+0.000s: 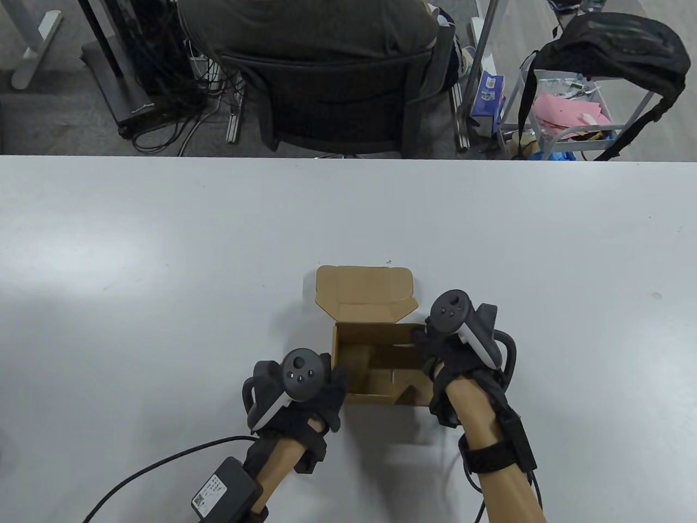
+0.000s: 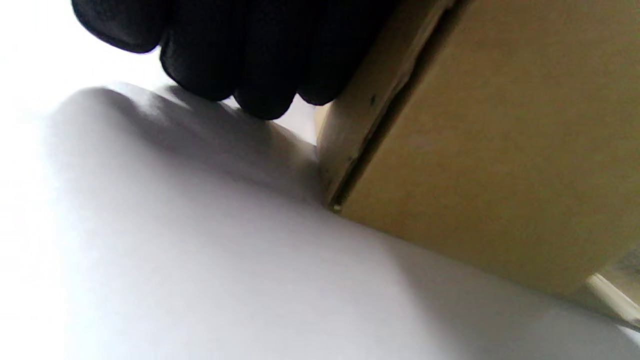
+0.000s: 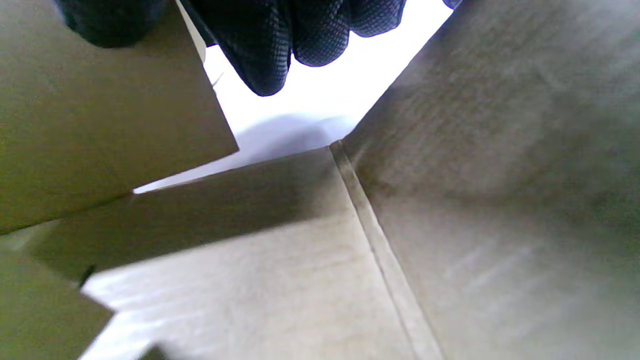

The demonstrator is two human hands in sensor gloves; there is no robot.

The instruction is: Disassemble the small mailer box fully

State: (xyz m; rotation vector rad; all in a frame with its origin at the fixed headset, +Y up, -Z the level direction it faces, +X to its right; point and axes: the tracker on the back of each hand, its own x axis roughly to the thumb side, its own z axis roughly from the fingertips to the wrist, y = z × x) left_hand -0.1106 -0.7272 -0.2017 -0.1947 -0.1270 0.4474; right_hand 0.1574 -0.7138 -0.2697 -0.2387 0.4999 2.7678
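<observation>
The small brown mailer box (image 1: 375, 376) stands on the white table (image 1: 163, 261) near the front edge. Its lid (image 1: 362, 291) is open and leans back. My left hand (image 1: 326, 384) is at the box's left wall. In the left wrist view its gloved fingers (image 2: 240, 60) lie against the outside of that wall (image 2: 475, 150); the thumb is hidden. My right hand (image 1: 430, 348) reaches over the box's right wall. In the right wrist view its fingers (image 3: 280, 40) hang inside the box beside a loose side flap (image 3: 100, 125), which they grip at its top.
A black power adapter (image 1: 223, 487) with its cable lies by my left forearm. Beyond the table's far edge are an office chair with a seated person (image 1: 326, 81) and a cart with a backpack (image 1: 610, 60).
</observation>
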